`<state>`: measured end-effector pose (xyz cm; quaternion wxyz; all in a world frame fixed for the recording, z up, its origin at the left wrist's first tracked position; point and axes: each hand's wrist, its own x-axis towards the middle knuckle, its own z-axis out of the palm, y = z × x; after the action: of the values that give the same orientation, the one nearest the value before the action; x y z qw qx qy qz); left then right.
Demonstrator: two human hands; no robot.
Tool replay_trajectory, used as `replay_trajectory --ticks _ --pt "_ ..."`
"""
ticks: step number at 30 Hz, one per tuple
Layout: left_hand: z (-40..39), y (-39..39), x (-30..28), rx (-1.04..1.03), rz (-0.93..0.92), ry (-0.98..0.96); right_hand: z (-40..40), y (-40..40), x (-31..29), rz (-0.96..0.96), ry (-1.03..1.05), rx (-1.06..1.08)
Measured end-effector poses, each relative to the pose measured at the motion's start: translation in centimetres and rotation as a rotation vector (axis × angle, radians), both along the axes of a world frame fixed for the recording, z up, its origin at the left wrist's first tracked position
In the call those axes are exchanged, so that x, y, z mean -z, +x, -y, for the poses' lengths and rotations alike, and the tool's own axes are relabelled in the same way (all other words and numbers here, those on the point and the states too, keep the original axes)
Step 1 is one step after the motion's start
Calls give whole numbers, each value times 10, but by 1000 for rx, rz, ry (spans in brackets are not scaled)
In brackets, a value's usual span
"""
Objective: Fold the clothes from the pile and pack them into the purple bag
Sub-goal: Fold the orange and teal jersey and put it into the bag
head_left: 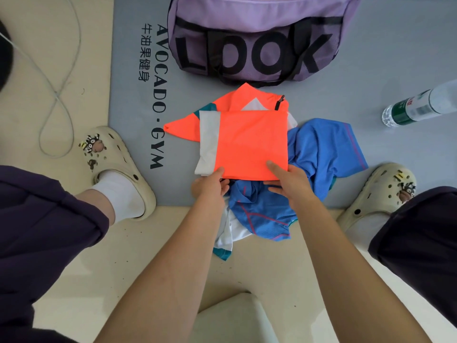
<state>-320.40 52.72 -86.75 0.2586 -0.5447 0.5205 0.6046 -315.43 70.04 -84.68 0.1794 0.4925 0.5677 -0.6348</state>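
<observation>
An orange shirt point(249, 142) with white and teal panels lies partly folded on the grey mat, one sleeve sticking out to the left. My left hand point(210, 185) pinches its near left corner. My right hand point(288, 181) grips its near right edge, thumb on top. Beneath and beside it lies a crumpled pile of blue clothes point(321, 149) with a white and teal piece point(226, 233) trailing toward me. The purple bag point(259, 38) printed LOOK stands behind the shirt with its top open.
The grey gym mat point(138, 120) covers the floor ahead. A plastic water bottle point(420, 105) lies at the right. My feet in cream clogs point(118, 167) flank the pile. A thin cable point(61, 78) loops on the beige floor at the left.
</observation>
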Motion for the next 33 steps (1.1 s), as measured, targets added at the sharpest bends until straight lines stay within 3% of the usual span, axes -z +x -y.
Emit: replay_trajectory --ticks 7,10,12,15,19,23,25,29,33 --pt "8 -26 -7 46 17 131 -7 -30 1 -13 442 -183" --pt "16 -39 -13 -50 -266 180 -9 -32 -6 -183 314 -86" --pt "22 -42 -15 -2 -416 218 -8 -31 -8 -261 223 4" --pt "30 -31 -10 149 -289 209 -9 -27 -1 -162 300 -64" --pt "38 -17 5 346 -77 107 -17 -24 5 16 469 -311" --pt "41 -34 15 465 -240 -354 -22 -30 5 18 582 -340" --pt "37 -46 14 542 -351 -439 -19 -38 6 -6 618 -264" --pt "23 -65 20 617 -270 -390 -9 -55 11 96 578 -244" --pt "17 -70 26 655 -178 -254 -7 -61 10 235 663 -301"
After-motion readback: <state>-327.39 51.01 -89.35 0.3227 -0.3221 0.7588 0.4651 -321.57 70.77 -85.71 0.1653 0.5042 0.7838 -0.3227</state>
